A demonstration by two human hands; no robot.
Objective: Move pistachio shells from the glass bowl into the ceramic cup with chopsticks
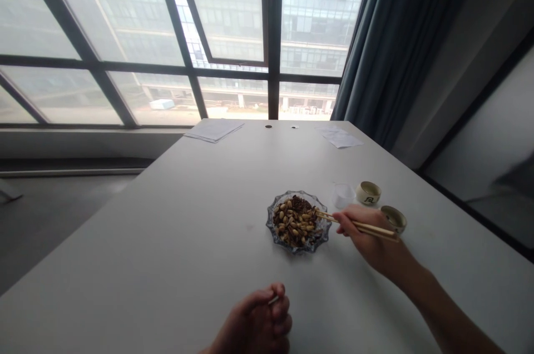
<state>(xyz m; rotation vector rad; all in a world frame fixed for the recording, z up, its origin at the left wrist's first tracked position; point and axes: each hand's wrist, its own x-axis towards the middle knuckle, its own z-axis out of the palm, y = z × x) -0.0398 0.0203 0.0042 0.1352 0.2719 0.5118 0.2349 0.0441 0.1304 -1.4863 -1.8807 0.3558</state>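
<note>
My right hand (371, 232) grips a pair of wooden chopsticks (361, 225), whose tips reach in over the right side of a scalloped glass bowl (324, 238). In the bowl lie pistachios (294, 226), mixed with darker seeds (306, 207). Whether the tips pinch a piece is too small to tell. My left hand (262, 318) rests near the front of the table, below the bowl and apart from it. Its fingers are curled in, and I make out nothing held in them.
Beyond my right hand stand a clear plastic cup (343, 195) and a small ceramic cup (368, 193) with a dark character. Another ceramic cup (394, 218) is partly behind the hand. Papers lie at the far left (214, 130) and far right (340, 136) of the white table (187, 220).
</note>
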